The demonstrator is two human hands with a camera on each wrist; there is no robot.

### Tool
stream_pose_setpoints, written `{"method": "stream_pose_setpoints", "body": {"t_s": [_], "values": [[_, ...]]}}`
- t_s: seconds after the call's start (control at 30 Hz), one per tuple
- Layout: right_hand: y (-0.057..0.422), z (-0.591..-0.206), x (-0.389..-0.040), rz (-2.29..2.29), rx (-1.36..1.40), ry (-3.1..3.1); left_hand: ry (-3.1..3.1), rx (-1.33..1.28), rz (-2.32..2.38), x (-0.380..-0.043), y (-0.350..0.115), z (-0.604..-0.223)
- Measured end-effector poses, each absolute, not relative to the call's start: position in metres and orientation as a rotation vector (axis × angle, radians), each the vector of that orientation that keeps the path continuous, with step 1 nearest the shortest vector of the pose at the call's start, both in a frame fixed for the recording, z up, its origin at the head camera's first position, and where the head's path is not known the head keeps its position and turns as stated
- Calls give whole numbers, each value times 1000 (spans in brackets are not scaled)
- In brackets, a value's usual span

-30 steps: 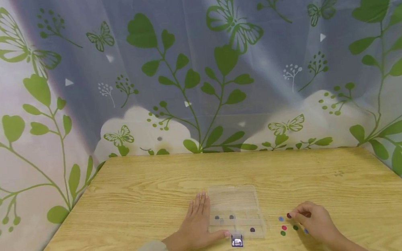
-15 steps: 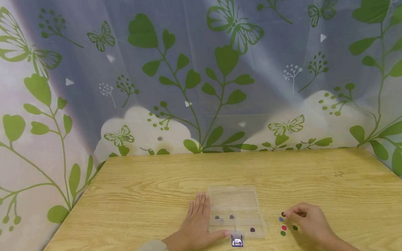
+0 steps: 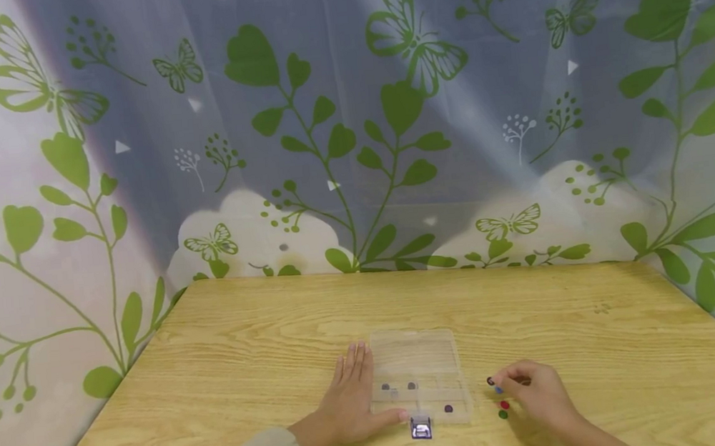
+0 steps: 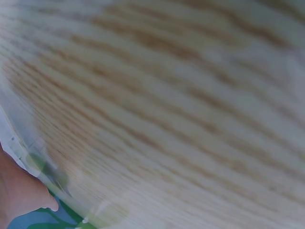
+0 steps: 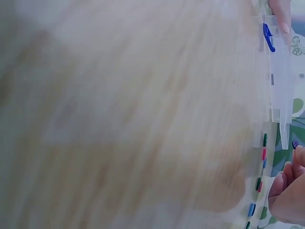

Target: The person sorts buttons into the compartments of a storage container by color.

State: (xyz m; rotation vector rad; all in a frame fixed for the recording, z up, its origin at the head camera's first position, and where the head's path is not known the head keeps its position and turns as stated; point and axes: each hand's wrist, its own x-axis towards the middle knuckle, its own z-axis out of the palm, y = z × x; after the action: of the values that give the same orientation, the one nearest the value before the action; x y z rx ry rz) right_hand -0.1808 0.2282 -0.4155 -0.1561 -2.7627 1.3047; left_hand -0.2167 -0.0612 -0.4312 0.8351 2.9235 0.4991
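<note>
My left hand (image 3: 351, 396) lies flat with straight fingers against the left side of a clear plastic compartment box (image 3: 414, 352), its thumb across the front edge. The box's lid is raised, and a purple-blue latch (image 3: 421, 428) hangs at the front. Inside are dark buttons (image 3: 449, 409) in separate compartments. Right of the box, my right hand (image 3: 538, 392) pinches a dark purple button (image 5: 295, 144) between thumb and fingertips, just above the table. Below that button lie a blue button (image 3: 499, 389), a red button (image 3: 505, 405) and a green button (image 3: 503, 415).
The right wrist view shows several more loose buttons (image 5: 251, 209) in a row along the wooden table (image 3: 265, 339), beside my right hand. Behind the table hangs a curtain (image 3: 484, 132) printed with leaves and butterflies.
My right hand has moved left toward the box with the dark purple button, and now covers a green button and a blue one seen earlier. The left hand has stayed still.
</note>
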Motion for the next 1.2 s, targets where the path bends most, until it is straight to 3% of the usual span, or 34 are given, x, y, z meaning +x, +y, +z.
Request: {"method": "stream_pose_setpoints", "body": {"t_s": [1.2], "values": [[195, -409, -179, 1474, -157, -2718, 2936, 843, 500, -217, -61, -432]]}}
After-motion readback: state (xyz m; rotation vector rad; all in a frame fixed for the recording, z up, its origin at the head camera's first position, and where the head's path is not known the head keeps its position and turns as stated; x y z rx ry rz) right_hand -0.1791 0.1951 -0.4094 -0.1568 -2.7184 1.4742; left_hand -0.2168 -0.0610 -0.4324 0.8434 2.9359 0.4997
